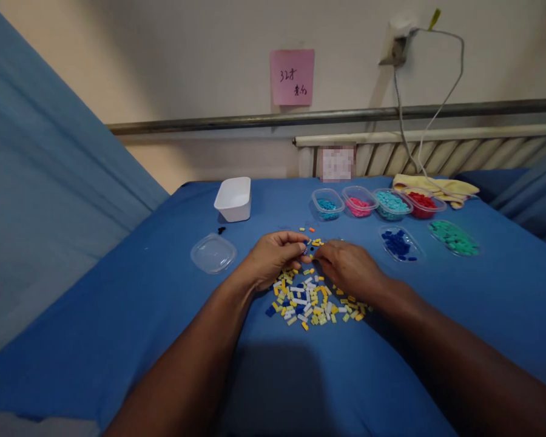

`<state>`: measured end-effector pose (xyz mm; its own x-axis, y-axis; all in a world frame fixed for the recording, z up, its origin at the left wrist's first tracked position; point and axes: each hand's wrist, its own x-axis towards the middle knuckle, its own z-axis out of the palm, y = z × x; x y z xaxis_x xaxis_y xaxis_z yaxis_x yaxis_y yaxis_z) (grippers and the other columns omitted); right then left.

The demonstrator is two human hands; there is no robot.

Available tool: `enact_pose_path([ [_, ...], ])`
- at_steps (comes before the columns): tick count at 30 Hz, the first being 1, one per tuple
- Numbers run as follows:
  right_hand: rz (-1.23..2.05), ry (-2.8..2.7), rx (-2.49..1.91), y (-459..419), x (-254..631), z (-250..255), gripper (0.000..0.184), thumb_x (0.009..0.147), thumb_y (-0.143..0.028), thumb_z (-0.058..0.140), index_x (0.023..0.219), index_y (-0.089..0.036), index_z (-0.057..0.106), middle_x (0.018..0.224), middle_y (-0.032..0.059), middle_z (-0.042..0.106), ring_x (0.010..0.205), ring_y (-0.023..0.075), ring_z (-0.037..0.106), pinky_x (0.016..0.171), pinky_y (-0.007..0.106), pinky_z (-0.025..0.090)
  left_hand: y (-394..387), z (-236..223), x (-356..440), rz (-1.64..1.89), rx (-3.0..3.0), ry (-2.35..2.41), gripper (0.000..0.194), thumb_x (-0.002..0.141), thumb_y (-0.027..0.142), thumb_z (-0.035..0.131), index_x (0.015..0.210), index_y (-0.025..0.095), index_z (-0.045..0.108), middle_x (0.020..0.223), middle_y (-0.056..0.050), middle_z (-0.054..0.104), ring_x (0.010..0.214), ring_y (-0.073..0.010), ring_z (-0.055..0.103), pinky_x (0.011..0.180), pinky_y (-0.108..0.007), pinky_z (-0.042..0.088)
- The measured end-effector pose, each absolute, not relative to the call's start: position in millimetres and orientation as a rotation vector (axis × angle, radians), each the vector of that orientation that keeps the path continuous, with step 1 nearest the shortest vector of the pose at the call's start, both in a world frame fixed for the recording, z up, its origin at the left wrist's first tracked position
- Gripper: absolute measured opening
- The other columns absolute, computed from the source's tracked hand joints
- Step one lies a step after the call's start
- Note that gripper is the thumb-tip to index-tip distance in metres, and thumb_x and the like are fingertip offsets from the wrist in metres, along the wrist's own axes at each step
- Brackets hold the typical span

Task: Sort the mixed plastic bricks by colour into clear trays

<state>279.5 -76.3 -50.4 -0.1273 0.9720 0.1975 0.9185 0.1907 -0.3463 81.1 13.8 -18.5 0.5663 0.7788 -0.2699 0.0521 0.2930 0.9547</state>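
A heap of small yellow, white and blue bricks (313, 303) lies on the blue cloth (164, 315) in front of me. My left hand (273, 258) hovers over the far edge of the heap, fingers curled, pinching a small dark blue brick (306, 243) at the fingertips. My right hand (350, 267) is right beside it, fingers bent down onto the bricks, its fingertips meeting those of the left hand. What the right fingers hold is hidden.
A white tub (233, 198) and a clear lid (213, 253) sit at the left. Clear tubs of sorted bricks stand behind: light blue (328, 204), pink (359, 202), turquoise (392, 203), red (422, 204), with dark blue (398, 244) and green (454, 237) nearer. A yellow cloth (432, 185) lies at the back.
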Motion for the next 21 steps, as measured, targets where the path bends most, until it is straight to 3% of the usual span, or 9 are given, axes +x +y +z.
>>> enact_pose_path([
  [6,0.457,-1.622,-1.375,-84.4,274.7,-55.4,0.021,0.097,-0.020,0.067,0.116,-0.022,0.073,0.097,0.0036,0.078,0.086,0.0199,0.073,0.080,0.033,0.057,0.9,-22.0,91.1,0.591,1.070,0.843,0.020,0.083,0.007,0.085,0.101,0.012,0.076,0.079,-0.005,0.078,0.067,-0.0113,0.076,0.065,-0.018,0.060],
  [11,0.547,-1.556,-1.307,-84.9,269.6,-58.6,0.017,0.099,-0.021,0.069,0.115,-0.023,0.074,0.102,0.0042,0.080,0.094,0.0210,0.076,0.085,0.035,0.060,-5.3,-30.1,96.7,0.668,1.158,0.841,0.032,0.071,0.022,0.097,0.098,0.012,0.083,0.089,-0.007,0.082,0.072,-0.0109,0.074,0.071,-0.021,0.061],
  [16,0.474,-1.571,-1.328,-84.0,271.1,-54.3,0.014,0.098,-0.016,0.072,0.109,-0.024,0.076,0.105,0.0039,0.081,0.097,0.0209,0.077,0.089,0.036,0.061,-4.5,-32.9,96.0,0.687,1.258,0.885,0.039,0.065,0.033,0.098,0.098,0.015,0.087,0.092,-0.009,0.084,0.077,-0.0184,0.075,0.076,-0.030,0.062],
  [21,0.269,-1.679,-1.390,-86.9,273.6,-48.6,0.019,0.097,-0.011,0.071,0.111,-0.023,0.077,0.106,0.0051,0.081,0.099,0.0208,0.076,0.091,0.034,0.059,-6.6,-29.7,96.2,0.658,1.311,0.931,0.040,0.068,0.032,0.095,0.104,0.017,0.089,0.094,-0.008,0.085,0.076,-0.0166,0.074,0.075,-0.029,0.059],
])
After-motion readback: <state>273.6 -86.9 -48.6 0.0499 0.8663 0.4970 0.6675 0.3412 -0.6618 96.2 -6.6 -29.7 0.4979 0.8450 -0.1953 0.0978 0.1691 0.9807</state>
